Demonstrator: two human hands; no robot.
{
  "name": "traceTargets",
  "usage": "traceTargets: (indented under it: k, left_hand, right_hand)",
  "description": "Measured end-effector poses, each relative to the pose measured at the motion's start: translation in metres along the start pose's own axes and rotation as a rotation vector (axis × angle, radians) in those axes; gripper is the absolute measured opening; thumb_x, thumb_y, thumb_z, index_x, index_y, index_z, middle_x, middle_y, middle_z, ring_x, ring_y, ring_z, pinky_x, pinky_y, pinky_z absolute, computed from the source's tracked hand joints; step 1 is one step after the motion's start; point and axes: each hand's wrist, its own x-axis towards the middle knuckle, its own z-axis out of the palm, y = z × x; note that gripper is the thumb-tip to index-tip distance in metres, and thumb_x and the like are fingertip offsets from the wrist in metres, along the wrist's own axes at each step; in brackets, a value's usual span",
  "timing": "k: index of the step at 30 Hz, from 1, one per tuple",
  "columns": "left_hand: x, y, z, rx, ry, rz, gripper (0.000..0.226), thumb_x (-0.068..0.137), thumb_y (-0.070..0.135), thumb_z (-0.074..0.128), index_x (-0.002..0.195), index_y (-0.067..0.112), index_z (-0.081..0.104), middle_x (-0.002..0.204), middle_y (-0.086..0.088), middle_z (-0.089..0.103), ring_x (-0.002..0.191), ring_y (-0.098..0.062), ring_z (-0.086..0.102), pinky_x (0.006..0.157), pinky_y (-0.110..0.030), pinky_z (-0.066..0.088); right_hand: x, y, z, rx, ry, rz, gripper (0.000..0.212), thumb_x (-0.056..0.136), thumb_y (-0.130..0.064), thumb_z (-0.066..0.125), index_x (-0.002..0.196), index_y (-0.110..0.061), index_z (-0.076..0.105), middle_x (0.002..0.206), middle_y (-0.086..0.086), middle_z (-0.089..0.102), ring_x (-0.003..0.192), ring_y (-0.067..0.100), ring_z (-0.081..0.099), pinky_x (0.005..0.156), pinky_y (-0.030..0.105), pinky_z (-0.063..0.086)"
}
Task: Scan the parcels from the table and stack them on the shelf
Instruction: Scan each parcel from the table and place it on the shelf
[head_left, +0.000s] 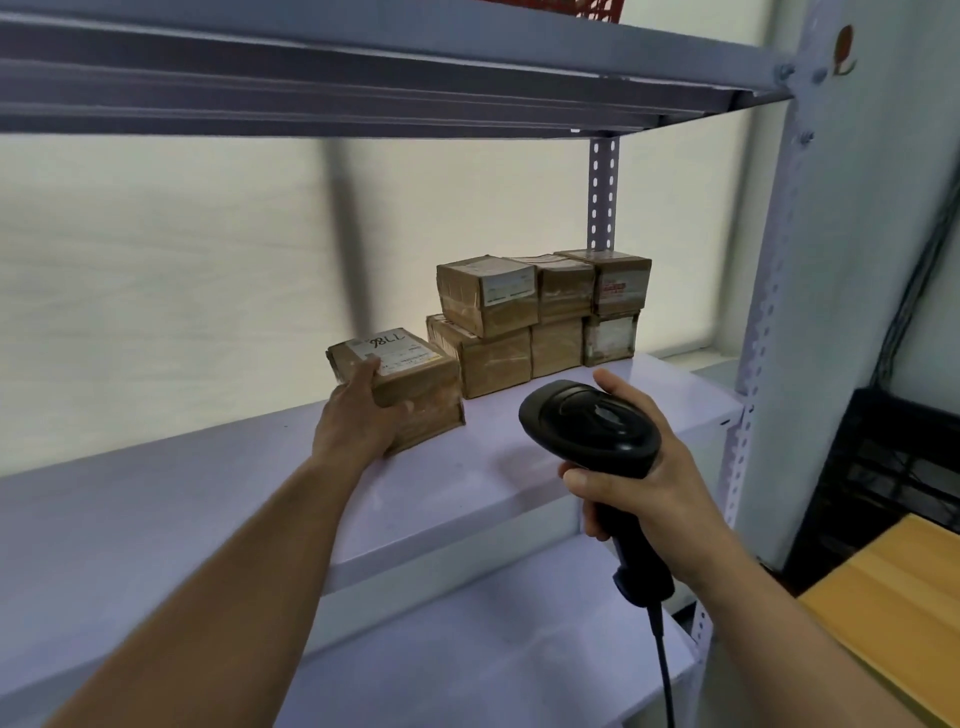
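My left hand (358, 415) grips a brown cardboard parcel (410, 374) with a white label marked 1186, resting on the white shelf board (249, 499). The parcel sits just left of a two-level stack of several similar parcels (540, 317) at the shelf's back right. My right hand (644, 483) holds a black barcode scanner (592, 426) by its handle, in front of the shelf's edge, its cable hanging down.
A grey shelf board (363, 78) runs overhead. Perforated metal uprights (748, 415) stand on the right. A lower shelf board (467, 660) lies below. A black crate (893, 462) and a wooden table corner (904, 597) are at the far right.
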Motion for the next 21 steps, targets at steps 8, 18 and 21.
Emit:
traceTargets:
  k: [8, 18, 21]
  left_hand:
    - [0.043, 0.005, 0.006, -0.003, -0.033, -0.022, 0.07, 0.089, 0.021, 0.063, 0.15, 0.027, 0.03, 0.146, -0.01, 0.048, 0.13, -0.033, 0.045, 0.106, -0.039, 0.039]
    - [0.052, 0.008, 0.011, -0.037, -0.117, -0.013, 0.074, 0.09, 0.017, 0.061, 0.152, 0.028, 0.022, 0.146, -0.012, 0.045, 0.128, -0.034, 0.046, 0.104, -0.039, 0.04]
    - [0.047, 0.008, 0.008, -0.088, -0.123, -0.005, 0.094, 0.086, 0.02, 0.068, 0.155, 0.032, 0.005, 0.147, -0.013, 0.043, 0.128, -0.036, 0.045, 0.104, -0.039, 0.04]
  right_hand:
    - [0.019, 0.007, -0.001, -0.043, 0.014, 0.037, 0.088, 0.063, -0.013, 0.08, 0.135, -0.049, 0.046, 0.112, 0.018, 0.063, 0.052, 0.029, 0.06, 0.051, 0.034, 0.052]
    - [0.013, 0.008, -0.008, -0.01, 0.0, 0.041, 0.086, 0.063, -0.01, 0.079, 0.131, -0.054, 0.049, 0.109, 0.019, 0.064, 0.053, 0.029, 0.06, 0.051, 0.034, 0.052]
    - [0.009, 0.009, -0.011, 0.01, 0.01, 0.041, 0.086, 0.063, -0.009, 0.079, 0.131, -0.052, 0.049, 0.104, 0.018, 0.066, 0.052, 0.03, 0.059, 0.05, 0.036, 0.051]
